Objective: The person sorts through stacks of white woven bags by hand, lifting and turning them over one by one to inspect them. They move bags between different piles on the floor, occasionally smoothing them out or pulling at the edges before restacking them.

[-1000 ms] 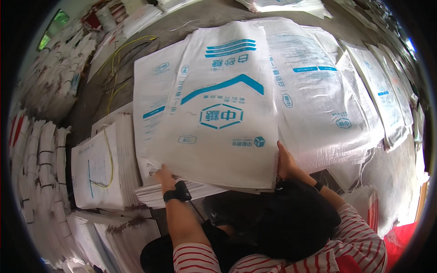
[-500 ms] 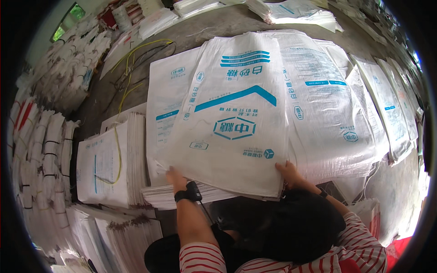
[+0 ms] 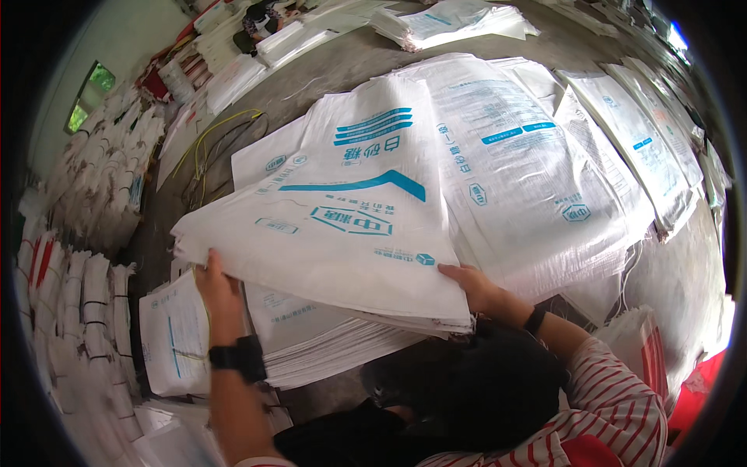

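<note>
A large white woven sack with blue print lies in front of me, its near-left part lifted and swung out to the left. My left hand grips the sack's near edge close to the left corner, thumb on top. My right hand is closed on the near-right edge, thumb on top; its other fingers are hidden underneath. Below the lifted sack, a thick stack of flat sacks shows its layered edges. To the right, another printed sack lies spread out, touching the held one.
Left of the stack stands a smaller pile of sacks. Tied sack bundles line the left side. Yellow and dark straps lie on the floor beyond. More flat sacks lie at right; a person is far back.
My left hand has moved left, pulling the sack's near-left corner up and outward and uncovering the stack below. My right hand still grips the near-right edge. The view has shifted slightly.
</note>
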Demonstrator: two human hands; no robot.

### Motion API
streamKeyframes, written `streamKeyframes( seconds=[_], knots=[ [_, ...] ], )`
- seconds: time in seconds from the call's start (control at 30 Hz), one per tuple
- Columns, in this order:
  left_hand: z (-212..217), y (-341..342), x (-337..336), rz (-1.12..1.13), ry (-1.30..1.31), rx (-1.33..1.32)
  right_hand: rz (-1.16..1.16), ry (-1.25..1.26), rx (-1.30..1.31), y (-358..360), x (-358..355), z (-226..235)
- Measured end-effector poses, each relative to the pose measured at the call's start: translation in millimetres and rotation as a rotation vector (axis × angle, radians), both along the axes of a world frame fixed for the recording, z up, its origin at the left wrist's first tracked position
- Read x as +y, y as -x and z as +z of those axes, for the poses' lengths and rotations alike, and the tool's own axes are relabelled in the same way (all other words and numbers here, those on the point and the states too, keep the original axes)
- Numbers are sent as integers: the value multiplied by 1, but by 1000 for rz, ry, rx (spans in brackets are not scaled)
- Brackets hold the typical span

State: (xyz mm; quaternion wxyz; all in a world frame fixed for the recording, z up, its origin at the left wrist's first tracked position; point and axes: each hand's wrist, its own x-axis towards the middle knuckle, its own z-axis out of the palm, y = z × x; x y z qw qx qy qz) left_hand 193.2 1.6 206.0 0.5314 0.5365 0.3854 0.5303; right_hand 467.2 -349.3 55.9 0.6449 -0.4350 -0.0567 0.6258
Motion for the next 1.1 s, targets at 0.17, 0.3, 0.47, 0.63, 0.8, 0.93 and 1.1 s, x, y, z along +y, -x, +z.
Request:
streamKeyframes(
  seconds=[0.17,0.3,0.47,0.63,0.8,0.93,1.1],
  knots=[
    [-20,97,-23,-200,162,110,88,-136,210,-4,5,-138],
    [-142,184,-74,-213,-428,1175,156,251,207,23,14,-58],
    [-192,156,-109,-52,-263,1160,102,469,-558,-2,27,-104],
    [-172,155,-119,-215,-452,1196,166,419,-977,-36,46,-15],
    [-203,166,-114,-382,417,505,-6,132,-1325,-88,40,75],
    [-166,98,-159,-550,1163,84,24,208,-1471,-146,-29,113],
    [-119,35,-186,-1196,1051,412,-185,615,-1042,-255,-144,-16]
  ],
)
